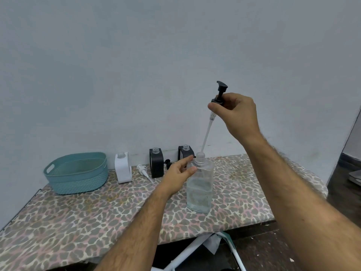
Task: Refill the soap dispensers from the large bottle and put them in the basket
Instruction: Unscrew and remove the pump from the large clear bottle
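Note:
The large clear bottle [199, 190], about half full of clear liquid, stands upright on the leopard-print table [78, 208]. My left hand [178, 174] holds its shoulder with thumb and fingers. My right hand [237, 114] pinches the collar of a black pump head [220, 91], raised high; its clear tube [206, 135] slants down with the tip at the bottle's open neck. A white dispenser [122, 167] and two black dispensers [156, 163] [185, 151] stand uncapped by the wall. The teal basket [76, 173] sits at the left with nothing visible inside.
A white pump head [144, 172] lies on the table between the white and the first black dispenser. A black pump head [168, 163] lies behind my left hand. White frame legs [195, 249] show below the table's front edge. The wall runs right behind the dispensers.

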Available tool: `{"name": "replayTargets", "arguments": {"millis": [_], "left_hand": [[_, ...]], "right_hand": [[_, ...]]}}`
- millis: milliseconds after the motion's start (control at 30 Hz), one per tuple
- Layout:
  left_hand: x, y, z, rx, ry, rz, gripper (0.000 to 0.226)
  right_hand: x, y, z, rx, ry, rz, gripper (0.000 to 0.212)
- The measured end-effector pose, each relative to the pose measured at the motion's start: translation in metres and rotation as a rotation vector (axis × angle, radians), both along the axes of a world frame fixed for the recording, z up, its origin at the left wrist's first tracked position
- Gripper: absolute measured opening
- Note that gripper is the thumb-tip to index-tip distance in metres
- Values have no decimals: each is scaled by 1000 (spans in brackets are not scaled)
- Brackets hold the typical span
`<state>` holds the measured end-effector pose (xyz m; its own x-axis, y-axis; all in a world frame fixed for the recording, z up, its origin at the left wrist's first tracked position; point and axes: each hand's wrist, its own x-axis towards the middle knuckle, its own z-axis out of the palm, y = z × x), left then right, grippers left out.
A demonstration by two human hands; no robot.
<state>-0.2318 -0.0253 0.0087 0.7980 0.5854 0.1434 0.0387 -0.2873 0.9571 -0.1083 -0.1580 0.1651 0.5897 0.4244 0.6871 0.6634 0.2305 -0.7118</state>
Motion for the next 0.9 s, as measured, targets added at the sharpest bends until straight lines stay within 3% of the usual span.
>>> {"name": "replayTargets", "arguments": {"millis": [433,600,733,900], "left_hand": [[2,-4,-1,7,-18,22,54],[8,-9,-2,24,-33,62,53],[14,-14,-1,37,-37,106,52],[16,-14,-5,26,-60,132,50]], "right_hand": [[21,-13,28,100,-6,-25,5],[44,-14,40,81,-54,-42,16],[68,1,16,-137,-109,-115,19],[101,23,-51,-623,-115,-182,21]]}}
